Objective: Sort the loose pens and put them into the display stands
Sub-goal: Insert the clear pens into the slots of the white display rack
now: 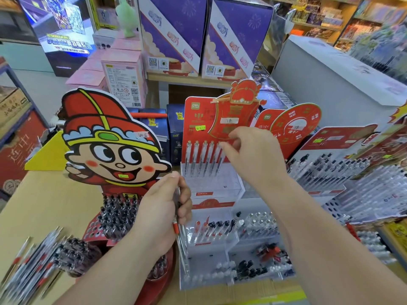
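The left hand's [160,208] fingers [187,194] are curled tight round a bundle of pens [181,245], which hangs point-down in front of the clear tiered stand [220,190]. One pen in the bundle has a red band. The hand and motion blur hide how many pens it holds.

The right hand's [253,157] fingertips [224,146] are drawn together at the top of the end pen [220,160], the rightmost in the stand's back row. Whether they actually grip it cannot be told.

That back row holds five clear pens standing upright side by side, plus the end pen partly behind the fingers. The step below them is a bare clear shelf. The next tier down carries a slanting row of pens [218,227] with black and red tops, too blurred to count. The lowest tier [242,267] holds black and white tops, also uncountable.

To the left, a cartoon-figure stand [110,137] rises from a red perforated base [92,227] crowded with dark-tipped pens, and the left forearm covers part of it. Loose pens [33,265] lie in a blurred heap at the lower left, cut off by the frame edge. To the right, a stepped stand [330,172] is packed with rows of clear pens.
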`<action>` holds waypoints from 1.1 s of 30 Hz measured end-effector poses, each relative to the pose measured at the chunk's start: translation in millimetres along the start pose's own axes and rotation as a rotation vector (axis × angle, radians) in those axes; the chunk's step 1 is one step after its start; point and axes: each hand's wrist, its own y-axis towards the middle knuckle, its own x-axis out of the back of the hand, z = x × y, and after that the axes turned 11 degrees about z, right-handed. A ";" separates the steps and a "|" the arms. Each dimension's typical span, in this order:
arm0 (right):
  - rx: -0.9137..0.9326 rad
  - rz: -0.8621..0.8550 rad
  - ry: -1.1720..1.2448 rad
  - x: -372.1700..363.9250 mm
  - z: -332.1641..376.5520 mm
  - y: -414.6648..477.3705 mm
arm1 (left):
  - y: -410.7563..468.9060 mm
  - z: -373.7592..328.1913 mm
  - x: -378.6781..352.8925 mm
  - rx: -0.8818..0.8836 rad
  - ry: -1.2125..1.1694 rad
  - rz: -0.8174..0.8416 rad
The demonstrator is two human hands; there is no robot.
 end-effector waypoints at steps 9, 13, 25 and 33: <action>-0.009 0.833 0.765 -2.1 14.7 -65.6 | 20.4 -18.3 -26.9 -0.152 -0.133 -0.050; -0.059 0.846 0.942 -6.7 10.2 -71.4 | 30.9 -23.0 -45.6 -0.174 -0.169 -0.081; -0.171 0.659 1.294 -1.3 -8.1 -74.9 | 20.6 -6.5 -65.6 -0.045 0.149 -0.023; -0.116 0.633 1.107 -4.7 -17.8 -72.2 | 12.1 9.3 -61.5 -0.076 0.369 -0.045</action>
